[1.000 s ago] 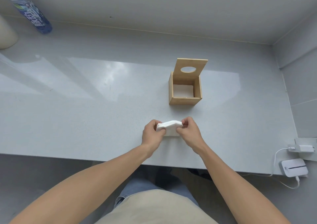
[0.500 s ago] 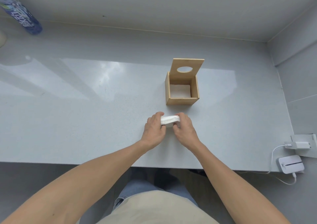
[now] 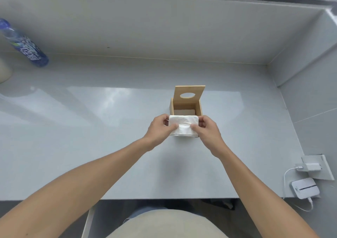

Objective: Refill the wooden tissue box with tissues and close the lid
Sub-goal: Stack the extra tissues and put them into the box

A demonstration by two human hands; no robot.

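In the head view, the loading step appears to be in hand: a stack of tissues [image 3: 183, 126] is gripped at its ends by the left hand [image 3: 160, 128] and right hand [image 3: 207, 129], held over the near wall of the wooden tissue box [image 3: 199, 108]. Lowering squarely into the opening seems called for next. Something white shows inside the box; its lid [image 3: 189, 94] stands open behind.

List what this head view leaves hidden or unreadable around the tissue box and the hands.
- Wooden box front wall and most of its inside: hidden behind the tissue stack.
- Stack's ends: covered by left hand and right hand.
- Bottle label: too blurred to read.
- Pale object at the left: cut off by the edge.
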